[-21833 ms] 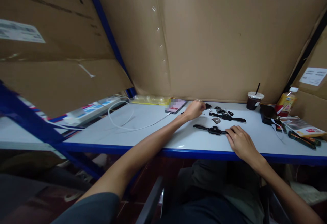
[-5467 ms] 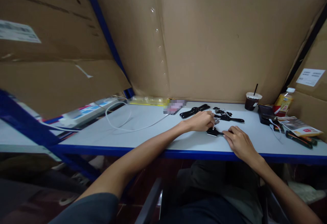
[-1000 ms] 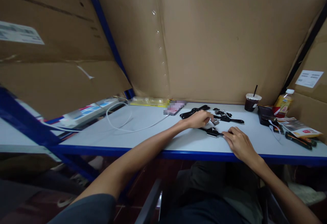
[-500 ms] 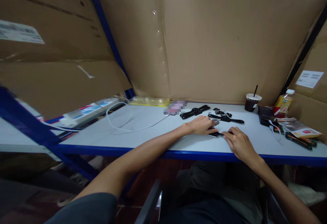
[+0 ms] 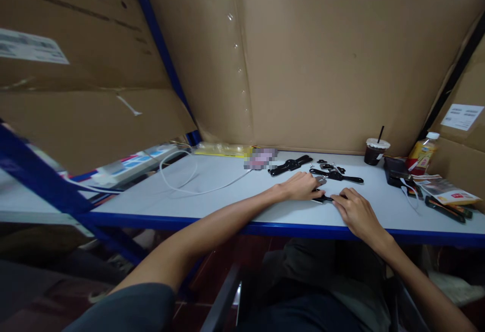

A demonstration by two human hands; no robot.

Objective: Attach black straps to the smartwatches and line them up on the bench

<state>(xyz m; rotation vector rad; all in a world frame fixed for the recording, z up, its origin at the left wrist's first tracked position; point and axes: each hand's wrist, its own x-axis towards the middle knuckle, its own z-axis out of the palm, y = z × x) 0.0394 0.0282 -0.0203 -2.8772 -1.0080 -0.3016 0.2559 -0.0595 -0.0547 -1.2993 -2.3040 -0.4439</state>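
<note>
On the white table, near its front edge, lies a black part with a slim handle-like end. My left hand is closed on its left end, and a small grey metal piece shows by the fingertips. The fingers of my right hand pinch its right end. Just behind my hands are a black winged part and several small black pieces. Further left, another black two-armed part rests behind my left hand.
At the right stand a lidded cup with a straw and a bottle, beside a black case, a packet and dark tools. A white cable loops at left near a power strip. Cardboard walls surround the table.
The view has shifted very slightly. Both hands keep nearly the same pose on the black part.
</note>
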